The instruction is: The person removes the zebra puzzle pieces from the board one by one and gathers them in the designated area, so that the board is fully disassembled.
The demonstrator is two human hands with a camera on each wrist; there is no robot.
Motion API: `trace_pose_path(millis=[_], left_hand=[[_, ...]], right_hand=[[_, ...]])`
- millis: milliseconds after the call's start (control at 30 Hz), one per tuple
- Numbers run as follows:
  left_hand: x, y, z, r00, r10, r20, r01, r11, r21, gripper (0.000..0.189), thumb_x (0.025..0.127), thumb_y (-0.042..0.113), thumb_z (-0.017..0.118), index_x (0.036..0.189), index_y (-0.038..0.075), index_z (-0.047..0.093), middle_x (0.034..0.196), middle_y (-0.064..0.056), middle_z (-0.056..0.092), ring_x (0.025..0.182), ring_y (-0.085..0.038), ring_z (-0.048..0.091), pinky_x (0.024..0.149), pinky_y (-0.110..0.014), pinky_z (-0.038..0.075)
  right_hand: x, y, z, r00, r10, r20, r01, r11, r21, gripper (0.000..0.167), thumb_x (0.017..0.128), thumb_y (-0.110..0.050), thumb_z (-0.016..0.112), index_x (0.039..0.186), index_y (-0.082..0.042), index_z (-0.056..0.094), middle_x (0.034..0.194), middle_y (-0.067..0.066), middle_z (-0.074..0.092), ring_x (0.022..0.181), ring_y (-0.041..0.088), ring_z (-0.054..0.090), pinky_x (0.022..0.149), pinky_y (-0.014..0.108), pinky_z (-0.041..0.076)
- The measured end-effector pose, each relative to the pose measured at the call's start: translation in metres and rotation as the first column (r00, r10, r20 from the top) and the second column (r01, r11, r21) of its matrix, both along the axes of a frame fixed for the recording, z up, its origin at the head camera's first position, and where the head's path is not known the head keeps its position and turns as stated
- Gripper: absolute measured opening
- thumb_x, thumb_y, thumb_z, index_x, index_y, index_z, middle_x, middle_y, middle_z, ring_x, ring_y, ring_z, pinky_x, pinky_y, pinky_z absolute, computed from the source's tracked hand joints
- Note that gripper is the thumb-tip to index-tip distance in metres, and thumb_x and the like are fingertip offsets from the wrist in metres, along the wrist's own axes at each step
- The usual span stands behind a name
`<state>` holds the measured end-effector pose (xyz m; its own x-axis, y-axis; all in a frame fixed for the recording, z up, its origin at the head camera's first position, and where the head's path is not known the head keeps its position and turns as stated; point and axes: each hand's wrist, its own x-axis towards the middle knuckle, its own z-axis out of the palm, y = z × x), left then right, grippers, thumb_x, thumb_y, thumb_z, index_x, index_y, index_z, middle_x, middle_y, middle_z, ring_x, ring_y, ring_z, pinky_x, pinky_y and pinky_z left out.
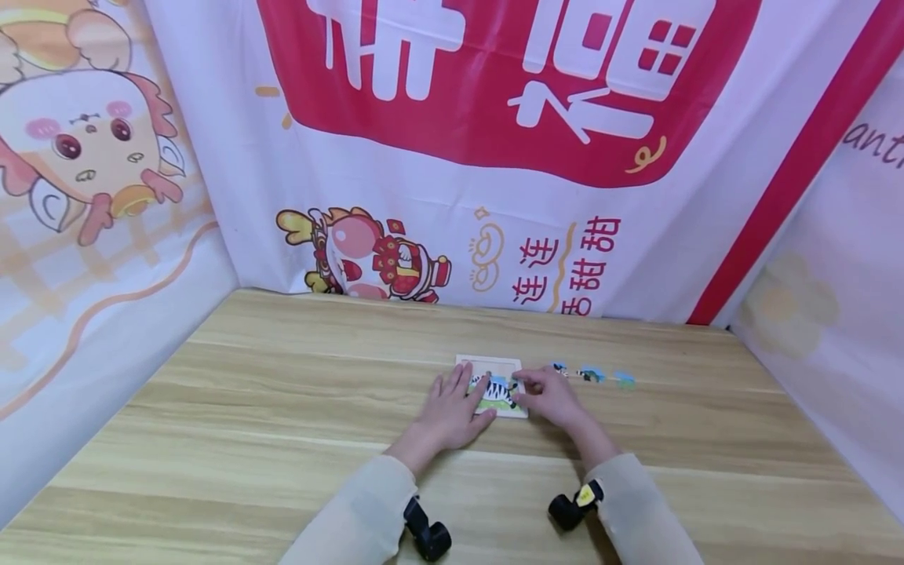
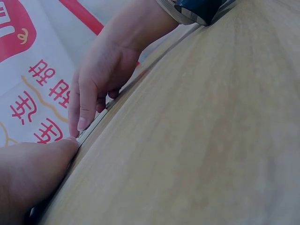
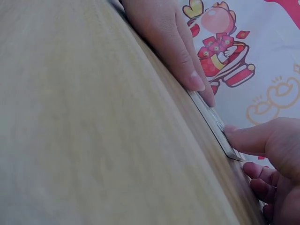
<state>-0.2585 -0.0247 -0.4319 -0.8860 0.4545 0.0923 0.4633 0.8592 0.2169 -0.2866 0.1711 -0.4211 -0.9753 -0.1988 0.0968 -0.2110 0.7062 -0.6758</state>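
A small square jigsaw board with a pale rim lies on the table, showing a striped zebra picture on blue and green. Fingers spread, my left hand rests over the board's left side, its thumb along the near edge. My right hand bends over the right side, thumb and index finger pinching a puzzle piece at the zebra's end. In the right wrist view, the right thumb touches the board's top while the other fingers curl beside its corner.
Several loose puzzle pieces lie in a row on the wooden table, right of the board. A printed cloth hangs along the table's back edge, with more cloth at both sides. Black wrist cameras sit on both sleeves.
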Motion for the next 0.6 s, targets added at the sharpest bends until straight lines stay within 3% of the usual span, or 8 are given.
trace_pose_path(millis=[200, 600], left_hand=[[0.0013, 0.0, 0.0045, 1.0, 0.008, 0.013, -0.008, 1.0, 0.0, 0.062, 0.088, 0.052, 0.027, 0.139, 0.018, 0.017, 0.142, -0.015, 0.005, 0.128, -0.03, 0.0, 0.098, -0.05, 0.003], [0.0004, 0.0024, 0.0017, 0.999, 0.026, 0.036, -0.026, 1.0, -0.006, 0.062, 0.088, 0.052, 0.027, 0.139, 0.018, 0.017, 0.142, -0.014, 0.005, 0.128, -0.029, 0.0, 0.098, -0.05, 0.002]], right_hand=[[-0.0025, -0.0048, 0.0039, 1.0, -0.011, 0.021, 0.011, 0.999, 0.036, 0.033, 0.072, -0.019, 0.069, 0.104, -0.013, 0.062, 0.09, 0.004, 0.048, 0.08, 0.018, 0.045, 0.07, 0.034, 0.038], [-0.0062, -0.0107, 0.0029, 0.999, -0.043, 0.027, 0.041, 0.997, 0.072, 0.023, 0.075, -0.019, 0.067, 0.096, -0.016, 0.06, 0.09, 0.003, 0.049, 0.084, 0.021, 0.044, 0.08, 0.042, 0.029]])
